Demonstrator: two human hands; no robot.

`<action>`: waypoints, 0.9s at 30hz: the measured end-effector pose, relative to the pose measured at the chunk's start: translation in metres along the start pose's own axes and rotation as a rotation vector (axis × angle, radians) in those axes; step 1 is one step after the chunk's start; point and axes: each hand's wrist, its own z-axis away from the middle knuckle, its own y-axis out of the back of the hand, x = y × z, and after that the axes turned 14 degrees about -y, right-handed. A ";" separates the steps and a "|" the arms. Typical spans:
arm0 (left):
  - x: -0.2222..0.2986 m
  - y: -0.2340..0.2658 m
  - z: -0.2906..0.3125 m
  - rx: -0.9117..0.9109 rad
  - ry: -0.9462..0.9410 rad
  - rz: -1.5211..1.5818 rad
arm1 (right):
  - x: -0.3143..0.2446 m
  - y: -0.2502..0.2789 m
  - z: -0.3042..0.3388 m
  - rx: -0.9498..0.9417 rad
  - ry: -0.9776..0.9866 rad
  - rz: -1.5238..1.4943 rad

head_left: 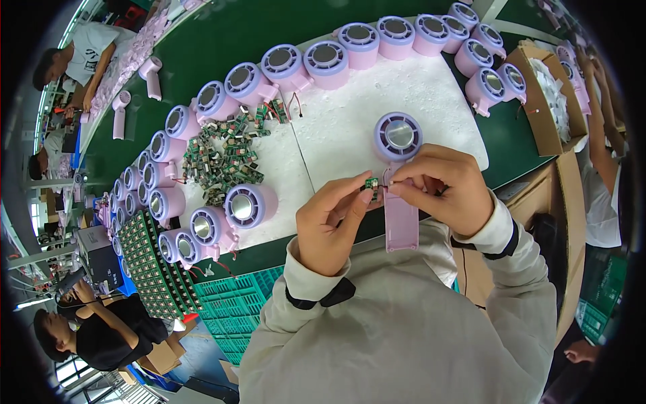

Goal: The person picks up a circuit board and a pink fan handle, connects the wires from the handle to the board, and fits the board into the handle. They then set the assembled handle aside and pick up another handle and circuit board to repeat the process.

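A small green circuit board (371, 183) is pinched between the thumb and fingers of my left hand (336, 219). Close beside it, the closed fingers of my right hand (444, 185) grip a thin dark and red wire (385, 184) near the board; the wire's tip is too small to make out. Under my hands lies a handheld fan, with its round lilac head (398, 137) pointing away from me and its pink handle (402, 225) toward me. The handle appears as an open, hollow shell. My right fingers hide part of the handle's upper end.
A pile of circuit boards (225, 158) lies left on the white foam sheet (323, 138). Several fan heads (281, 62) line its far and left edges. A cardboard box (538, 111) stands right, a green crate (232, 306) below left. Other people work at both sides.
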 end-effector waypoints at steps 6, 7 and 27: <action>0.001 -0.003 0.001 0.054 0.036 -0.090 | -0.004 -0.014 0.006 0.101 0.035 0.082; 0.001 -0.003 0.000 0.049 0.021 -0.096 | -0.002 -0.015 0.006 0.057 0.052 0.048; -0.002 -0.010 0.005 0.087 -0.016 -0.168 | 0.004 -0.015 0.004 0.247 0.175 0.153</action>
